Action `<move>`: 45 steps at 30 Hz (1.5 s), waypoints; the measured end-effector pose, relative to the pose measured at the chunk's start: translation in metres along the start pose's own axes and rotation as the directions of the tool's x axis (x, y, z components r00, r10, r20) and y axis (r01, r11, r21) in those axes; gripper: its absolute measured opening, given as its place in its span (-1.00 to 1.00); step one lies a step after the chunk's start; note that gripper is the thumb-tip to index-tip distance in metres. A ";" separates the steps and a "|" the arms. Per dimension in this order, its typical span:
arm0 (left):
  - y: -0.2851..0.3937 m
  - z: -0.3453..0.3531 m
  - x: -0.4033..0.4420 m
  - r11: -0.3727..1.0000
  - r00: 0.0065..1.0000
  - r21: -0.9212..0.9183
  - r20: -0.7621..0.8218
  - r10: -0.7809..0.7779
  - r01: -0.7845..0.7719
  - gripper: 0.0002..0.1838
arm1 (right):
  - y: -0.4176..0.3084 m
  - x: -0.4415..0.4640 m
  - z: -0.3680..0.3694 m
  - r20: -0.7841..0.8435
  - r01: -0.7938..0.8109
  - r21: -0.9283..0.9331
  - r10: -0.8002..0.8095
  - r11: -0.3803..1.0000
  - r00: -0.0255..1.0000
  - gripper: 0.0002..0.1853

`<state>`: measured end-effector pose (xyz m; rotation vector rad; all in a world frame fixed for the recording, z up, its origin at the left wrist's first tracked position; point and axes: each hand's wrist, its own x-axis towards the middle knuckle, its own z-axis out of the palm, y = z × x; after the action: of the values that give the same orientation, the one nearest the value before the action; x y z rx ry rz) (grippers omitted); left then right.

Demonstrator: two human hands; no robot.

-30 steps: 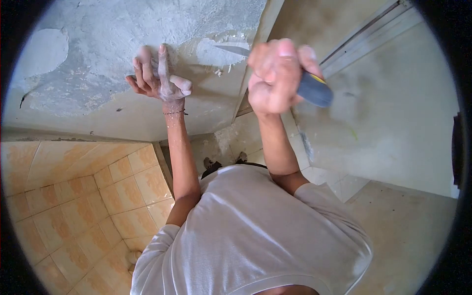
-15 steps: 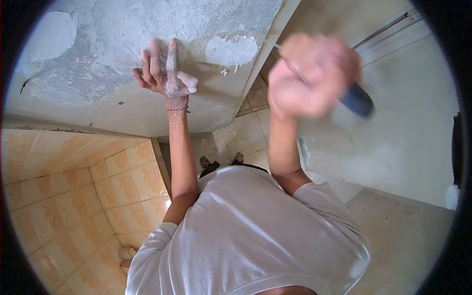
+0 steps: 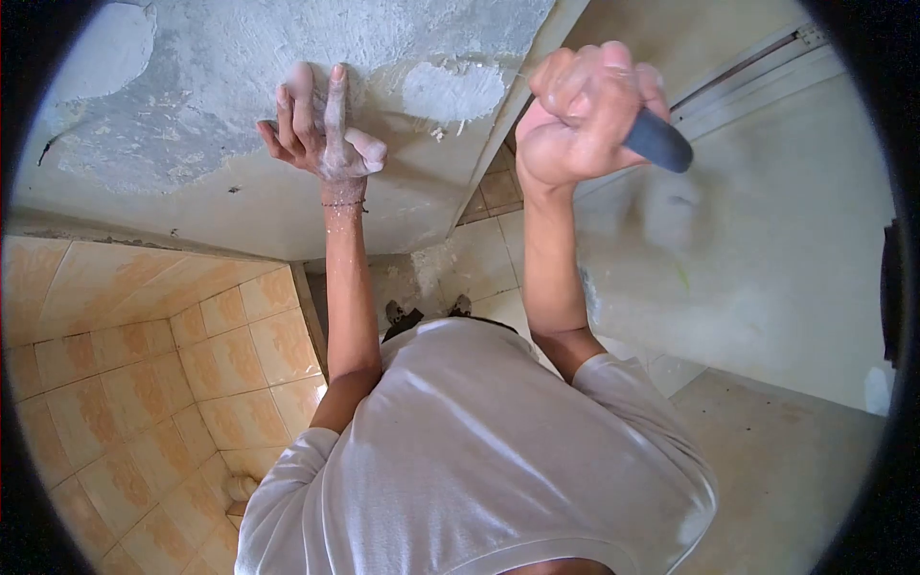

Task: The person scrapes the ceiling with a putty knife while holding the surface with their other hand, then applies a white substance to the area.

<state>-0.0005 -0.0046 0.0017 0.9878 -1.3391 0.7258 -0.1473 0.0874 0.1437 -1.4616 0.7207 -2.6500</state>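
My left hand (image 3: pixel 324 134), dusted white, rests against the wall with its fingers spread and nothing in them. The wall (image 3: pixel 249 57) has a rough grey-white coat with peeled edges, and a bare white patch (image 3: pixel 452 92) lies right of my left hand. My right hand (image 3: pixel 589 120) is raised near the wall's right edge, its fingers wrapped round a dark-handled tool (image 3: pixel 661 144). The rounded handle end sticks out to the right of the fist. The tool's working end is mostly hidden by my hand, so its kind cannot be made out.
A pale door-like panel (image 3: pixel 757 259) stands to the right, with a metal track (image 3: pixel 747 67) above it. Orange-patterned tiles (image 3: pixel 125 383) cover the low wall at the left. My shoes (image 3: pixel 458 306) are on the tiled floor (image 3: pixel 470 259) below.
My right hand has moved slightly up and left with the tool, and its blur has lessened. My left hand stays against the wall, almost unmoved.
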 end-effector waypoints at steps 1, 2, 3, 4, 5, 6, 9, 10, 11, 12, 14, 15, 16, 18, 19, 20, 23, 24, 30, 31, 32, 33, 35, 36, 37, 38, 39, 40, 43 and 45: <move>0.000 -0.001 -0.001 1.000 1.000 -0.008 0.001 0.004 -0.004 -0.03 | -0.008 0.002 -0.003 -0.037 -0.034 0.110 0.038 0.993 0.999 -0.78; 0.000 0.002 0.000 1.000 1.000 -0.007 -0.004 0.005 -0.005 -0.03 | -0.013 0.005 -0.006 -0.065 -0.055 0.228 0.072 0.972 0.995 -0.78; 0.000 0.002 0.000 1.000 1.000 -0.013 -0.007 0.002 -0.002 -0.04 | -0.017 0.009 -0.015 0.070 0.045 0.301 -0.069 0.953 0.995 -0.81; 0.000 0.000 -0.001 1.000 1.000 -0.017 -0.003 -0.001 0.001 -0.04 | -0.016 0.009 -0.018 0.070 0.037 0.301 -0.061 0.953 0.996 -0.81; 0.000 -0.001 -0.002 1.000 1.000 -0.013 0.004 0.001 -0.001 -0.04 | -0.011 0.009 -0.019 0.030 0.059 0.500 -0.085 0.864 0.996 -0.82; 0.000 0.001 -0.001 1.000 1.000 -0.022 -0.011 0.005 -0.005 -0.04 | -0.003 0.009 -0.020 -0.019 0.089 0.672 -0.104 0.735 0.994 -0.83; 0.002 -0.002 0.000 0.999 1.000 -0.034 0.000 0.006 -0.006 -0.04 | 0.033 -0.014 0.000 -0.037 -0.016 0.124 0.021 0.992 0.999 -0.80; 0.002 -0.003 0.000 1.000 1.000 -0.021 0.015 -0.003 0.003 -0.03 | 0.033 -0.015 -0.003 0.059 -0.147 0.260 0.136 0.954 0.989 -0.76; 0.002 -0.002 0.001 1.000 1.000 -0.018 0.013 -0.003 0.003 -0.03 | 0.028 -0.012 -0.009 0.061 -0.148 0.263 0.136 0.953 0.989 -0.76; 0.002 -0.001 0.001 1.000 1.000 -0.022 0.011 -0.014 0.014 -0.02 | 0.018 -0.007 -0.019 0.061 -0.062 0.339 0.044 0.939 0.997 -0.83; 0.002 -0.002 -0.002 0.999 0.999 -0.023 0.015 -0.030 0.030 -0.01 | 0.003 -0.003 -0.020 0.056 0.014 0.410 -0.040 0.912 0.998 -0.87; 0.001 -0.002 -0.001 1.000 1.000 -0.027 0.011 -0.016 0.016 -0.01 | -0.004 0.002 -0.015 0.029 0.068 0.419 -0.088 0.905 0.996 -0.87; 0.001 -0.002 0.000 0.999 1.000 -0.033 0.004 0.001 -0.001 -0.01 | -0.007 0.004 -0.012 -0.001 0.126 0.428 -0.139 0.895 0.990 -0.87; 0.001 -0.001 0.000 0.999 1.000 -0.047 -0.003 0.003 -0.003 -0.01 | 0.029 0.000 0.000 0.095 0.285 0.110 -0.296 0.952 0.951 -0.78; 0.002 -0.001 0.001 0.998 1.000 -0.056 -0.014 0.001 -0.002 -0.01 | 0.030 -0.007 -0.004 0.077 0.126 0.160 -0.139 0.979 0.987 -0.77; 0.002 0.000 0.001 0.998 1.000 -0.057 -0.017 0.003 -0.004 -0.01 | 0.028 -0.012 -0.003 0.071 -0.035 0.218 0.020 0.975 0.997 -0.75; 0.002 -0.002 0.000 0.999 1.000 -0.038 -0.007 -0.011 0.011 -0.03 | 0.009 -0.003 -0.017 -0.016 0.004 0.348 0.002 0.938 1.000 -0.76; 0.002 -0.002 0.000 0.999 1.000 -0.042 0.004 -0.010 0.010 -0.03 | 0.006 0.000 -0.018 -0.012 -0.001 0.351 0.006 0.936 1.000 -0.76; 0.004 -0.002 0.002 0.997 1.000 -0.081 -0.011 -0.001 0.000 -0.06 | 0.034 -0.015 -0.006 0.065 0.022 -0.023 -0.020 0.999 0.998 -0.76; 0.004 -0.001 0.003 0.996 1.000 -0.089 -0.029 0.003 -0.006 -0.06 | 0.026 -0.015 -0.006 0.067 0.025 -0.019 -0.024 0.999 0.997 -0.76; 0.003 -0.001 0.003 0.996 0.999 -0.085 -0.033 0.001 -0.004 -0.06 | 0.014 -0.013 -0.006 0.045 -0.001 0.223 -0.009 0.975 0.999 -0.77; 0.003 -0.001 0.002 0.997 1.000 -0.076 -0.017 -0.009 0.007 -0.06 | 0.005 -0.010 -0.006 0.029 -0.025 0.452 0.014 0.892 0.999 -0.77; 0.002 -0.003 0.000 0.998 1.000 -0.067 0.006 -0.019 0.019 -0.06 | -0.005 0.000 -0.007 0.060 -0.003 0.449 -0.027 0.894 0.998 -0.77; 0.002 -0.003 0.001 0.998 1.000 -0.068 -0.001 -0.007 0.007 -0.06 | -0.007 0.002 -0.008 0.087 0.027 0.446 -0.073 0.895 0.994 -0.76; 0.002 -0.002 0.002 0.997 1.000 -0.072 -0.009 0.005 -0.005 -0.06 | 0.007 -0.002 0.006 -0.125 0.082 0.407 -0.033 0.910 0.992 -0.73; 0.003 -0.002 0.001 0.997 1.000 -0.078 -0.008 0.005 -0.006 -0.06 | 0.027 -0.001 0.036 -0.264 0.325 0.656 -0.196 0.681 0.944 -0.78; 0.003 -0.001 0.001 0.996 1.000 -0.086 -0.017 0.002 -0.004 -0.06 | 0.022 -0.004 0.018 -0.063 0.153 0.393 -0.139 0.907 0.988 -0.80; 0.003 -0.001 0.002 0.996 1.000 -0.090 -0.031 -0.001 -0.002 -0.06 | 0.011 -0.004 0.001 0.107 0.005 0.053 -0.011 0.999 0.994 -0.83; 0.002 -0.001 0.002 0.997 1.000 -0.075 -0.018 0.007 -0.008 -0.05 | 0.020 -0.007 -0.004 -0.040 0.008 0.480 0.012 0.877 0.999 -0.86; 0.002 -0.003 0.002 0.998 1.000 -0.059 0.000 0.000 0.000 -0.05 | -0.010 0.005 -0.008 0.086 0.011 0.477 -0.060 0.879 0.994 -0.87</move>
<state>-0.0008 -0.0016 0.0039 0.9414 -1.3533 0.6827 -0.1548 0.0982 0.1475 -1.4476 0.0167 -2.5001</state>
